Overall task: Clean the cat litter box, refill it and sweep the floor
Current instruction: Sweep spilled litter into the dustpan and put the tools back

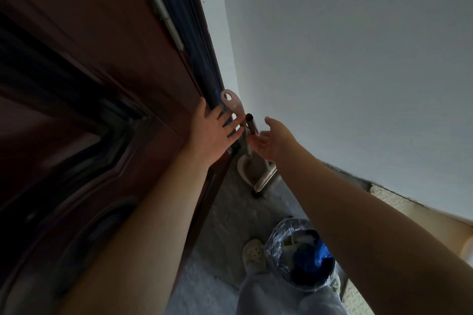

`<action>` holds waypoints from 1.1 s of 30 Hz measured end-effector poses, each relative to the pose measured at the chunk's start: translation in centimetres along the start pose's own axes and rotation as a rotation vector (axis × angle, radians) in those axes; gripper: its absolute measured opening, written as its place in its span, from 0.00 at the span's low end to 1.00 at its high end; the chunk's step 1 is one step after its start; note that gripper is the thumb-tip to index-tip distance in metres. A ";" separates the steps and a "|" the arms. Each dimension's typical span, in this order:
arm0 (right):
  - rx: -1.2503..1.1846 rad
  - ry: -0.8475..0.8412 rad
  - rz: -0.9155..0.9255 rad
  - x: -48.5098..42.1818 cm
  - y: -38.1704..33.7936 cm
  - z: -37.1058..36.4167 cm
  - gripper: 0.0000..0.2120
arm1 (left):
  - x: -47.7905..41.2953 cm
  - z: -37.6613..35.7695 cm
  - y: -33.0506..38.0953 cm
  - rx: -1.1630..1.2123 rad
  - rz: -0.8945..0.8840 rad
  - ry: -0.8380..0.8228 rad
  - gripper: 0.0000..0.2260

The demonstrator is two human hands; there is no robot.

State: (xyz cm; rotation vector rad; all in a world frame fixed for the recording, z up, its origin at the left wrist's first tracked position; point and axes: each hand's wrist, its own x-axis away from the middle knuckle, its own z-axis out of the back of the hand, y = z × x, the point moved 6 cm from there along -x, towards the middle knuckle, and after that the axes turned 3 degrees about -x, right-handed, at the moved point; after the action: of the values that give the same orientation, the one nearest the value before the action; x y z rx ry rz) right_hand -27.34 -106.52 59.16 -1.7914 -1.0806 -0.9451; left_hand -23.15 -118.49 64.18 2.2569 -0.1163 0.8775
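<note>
A pale dustpan (252,170) stands upright in the corner between a dark wooden door and a white wall. Its long handle with a hanging hole (231,103) rises beside a dark broom handle (250,123). My left hand (217,133) is spread open just left of both handles, its fingertips touching or nearly touching them. My right hand (272,142) is open with the palm up, just right of the dark broom handle, holding nothing. The litter box is not in view.
The dark wooden door (97,100) fills the left side. A white wall (345,64) is on the right. A trash bin (302,256) lined with clear plastic, blue bag inside, stands by my feet. My shoe (253,254) is on the speckled floor.
</note>
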 end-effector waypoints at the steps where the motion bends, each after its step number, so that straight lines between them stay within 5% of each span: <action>1: -0.011 -0.005 -0.007 0.3 0.1 0.0 0.26 | 0.1 0.1 -0.1 0.005 0.007 0.004 0.29; 9: -0.002 -0.049 0.043 2.0 0.7 1.3 0.27 | 1.5 1.4 -1.9 0.013 0.035 0.058 0.28; 15: 0.064 -0.028 0.178 0.6 3.5 -0.1 0.16 | -0.2 0.8 -2.3 0.159 -0.087 0.156 0.25; 22: -0.035 -0.135 0.193 -2.4 4.0 1.3 0.23 | -0.4 2.8 -1.6 0.156 -0.150 0.103 0.26; 29: 0.385 -0.098 0.396 -4.4 1.3 -1.5 0.24 | -1.5 5.4 -0.1 -0.152 -0.303 0.232 0.20; 33: 0.482 -0.098 0.451 -4.9 0.9 -2.9 0.18 | -2.4 6.4 0.5 -0.134 -0.342 0.218 0.20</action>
State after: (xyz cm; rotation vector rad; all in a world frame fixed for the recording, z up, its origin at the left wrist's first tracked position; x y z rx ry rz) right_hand -28.79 -110.92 55.66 -1.5833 -0.8205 -0.2944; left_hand -21.55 -123.37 59.64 1.9649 0.2940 0.8923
